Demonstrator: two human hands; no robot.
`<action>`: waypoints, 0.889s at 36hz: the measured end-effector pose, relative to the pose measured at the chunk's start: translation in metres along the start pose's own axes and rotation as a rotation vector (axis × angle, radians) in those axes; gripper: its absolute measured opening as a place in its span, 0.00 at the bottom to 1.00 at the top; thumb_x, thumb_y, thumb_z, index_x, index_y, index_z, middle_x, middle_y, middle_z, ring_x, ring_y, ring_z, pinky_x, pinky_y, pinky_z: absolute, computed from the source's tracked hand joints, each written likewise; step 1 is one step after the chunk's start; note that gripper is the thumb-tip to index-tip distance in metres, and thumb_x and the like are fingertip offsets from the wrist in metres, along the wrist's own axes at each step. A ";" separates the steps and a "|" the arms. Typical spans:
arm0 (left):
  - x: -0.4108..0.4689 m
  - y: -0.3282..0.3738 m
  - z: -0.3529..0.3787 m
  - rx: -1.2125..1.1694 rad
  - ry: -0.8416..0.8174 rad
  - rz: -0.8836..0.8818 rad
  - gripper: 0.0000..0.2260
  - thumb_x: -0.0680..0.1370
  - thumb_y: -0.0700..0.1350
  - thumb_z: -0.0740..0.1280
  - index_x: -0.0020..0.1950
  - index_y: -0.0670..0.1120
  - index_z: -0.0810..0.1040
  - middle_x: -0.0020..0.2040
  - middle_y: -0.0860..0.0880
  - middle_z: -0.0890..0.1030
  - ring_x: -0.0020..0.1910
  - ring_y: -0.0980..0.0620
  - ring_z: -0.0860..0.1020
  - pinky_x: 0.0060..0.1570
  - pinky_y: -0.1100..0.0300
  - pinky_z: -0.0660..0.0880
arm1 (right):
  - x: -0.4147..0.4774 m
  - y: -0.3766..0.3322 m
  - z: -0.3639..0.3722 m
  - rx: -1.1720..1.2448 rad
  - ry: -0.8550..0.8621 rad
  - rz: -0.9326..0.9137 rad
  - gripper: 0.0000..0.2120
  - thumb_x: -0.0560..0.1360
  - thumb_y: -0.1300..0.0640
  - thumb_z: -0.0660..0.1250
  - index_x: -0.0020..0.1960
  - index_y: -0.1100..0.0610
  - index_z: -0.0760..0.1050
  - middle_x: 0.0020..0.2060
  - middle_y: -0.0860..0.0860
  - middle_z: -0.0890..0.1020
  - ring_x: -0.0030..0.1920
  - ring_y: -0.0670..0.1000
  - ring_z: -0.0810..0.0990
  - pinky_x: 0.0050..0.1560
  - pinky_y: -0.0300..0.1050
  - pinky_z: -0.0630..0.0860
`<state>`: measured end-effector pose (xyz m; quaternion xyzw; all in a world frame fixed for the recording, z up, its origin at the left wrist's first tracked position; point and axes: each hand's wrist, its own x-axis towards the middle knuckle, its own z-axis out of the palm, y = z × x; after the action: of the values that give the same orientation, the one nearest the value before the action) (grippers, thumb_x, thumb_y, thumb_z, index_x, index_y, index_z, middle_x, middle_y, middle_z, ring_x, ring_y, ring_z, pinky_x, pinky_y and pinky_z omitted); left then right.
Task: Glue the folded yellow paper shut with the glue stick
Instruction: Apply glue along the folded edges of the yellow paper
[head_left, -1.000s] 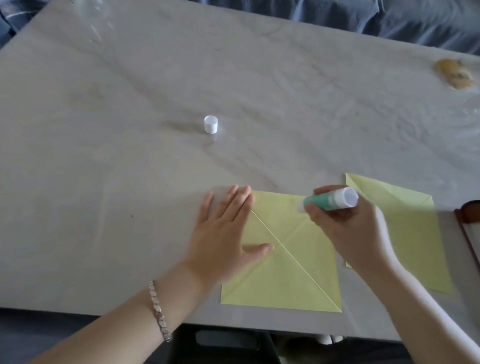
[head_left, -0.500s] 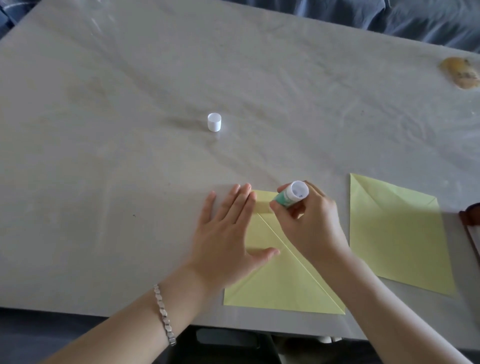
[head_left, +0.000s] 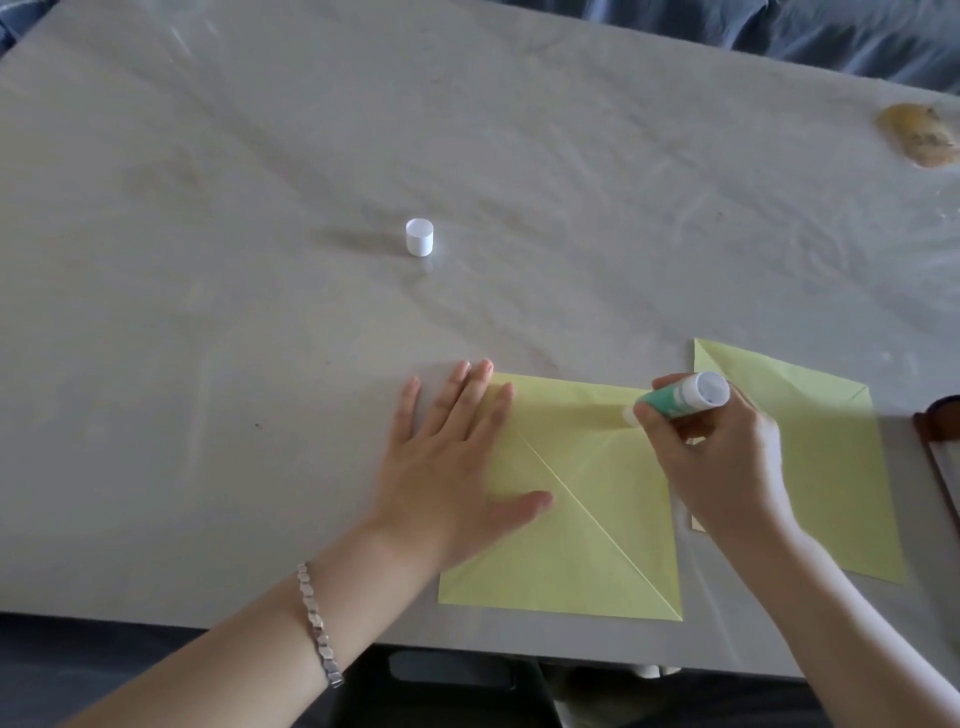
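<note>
The folded yellow paper (head_left: 582, 525) lies flat near the table's front edge, with a diagonal crease across it. My left hand (head_left: 452, 467) presses its left part with straight, spread fingers. My right hand (head_left: 722, 462) grips a green and white glue stick (head_left: 680, 397), tilted so its tip touches the paper's upper right area. The tip is partly hidden by my fingers.
A second yellow folded paper (head_left: 826, 467) lies to the right, partly under my right hand. The white glue cap (head_left: 420, 237) stands further back on the grey table (head_left: 208, 312). A brownish object (head_left: 919, 135) sits far right; a dark-framed item (head_left: 943, 441) pokes in at the right edge.
My right hand has slid the glue stick to the right along the paper's top part, after being near the top left corner half a second ago. My left hand stays in place.
</note>
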<state>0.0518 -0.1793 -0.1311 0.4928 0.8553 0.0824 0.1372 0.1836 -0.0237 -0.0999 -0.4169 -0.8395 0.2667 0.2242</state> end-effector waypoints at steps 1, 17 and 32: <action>0.000 0.000 0.000 0.001 -0.010 -0.005 0.45 0.62 0.73 0.38 0.75 0.53 0.38 0.72 0.55 0.29 0.68 0.60 0.27 0.67 0.48 0.29 | 0.000 0.001 -0.001 0.003 -0.003 0.006 0.07 0.67 0.62 0.72 0.44 0.57 0.77 0.32 0.51 0.77 0.30 0.47 0.76 0.34 0.25 0.67; -0.005 0.023 0.015 -0.024 0.127 0.183 0.34 0.70 0.64 0.55 0.72 0.47 0.62 0.73 0.37 0.60 0.73 0.42 0.55 0.67 0.43 0.49 | -0.041 -0.005 -0.034 0.128 -0.169 -0.039 0.12 0.64 0.62 0.75 0.42 0.49 0.76 0.38 0.42 0.81 0.35 0.43 0.78 0.34 0.25 0.70; -0.008 0.020 0.025 0.005 0.140 0.205 0.25 0.71 0.67 0.53 0.67 0.64 0.66 0.71 0.30 0.60 0.69 0.27 0.55 0.65 0.39 0.50 | -0.014 0.005 -0.018 0.082 -0.144 -0.068 0.09 0.65 0.64 0.74 0.42 0.56 0.77 0.35 0.50 0.80 0.38 0.49 0.76 0.33 0.25 0.69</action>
<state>0.0795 -0.1762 -0.1479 0.5711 0.8081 0.1283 0.0669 0.2049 -0.0276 -0.0921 -0.3582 -0.8556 0.3223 0.1890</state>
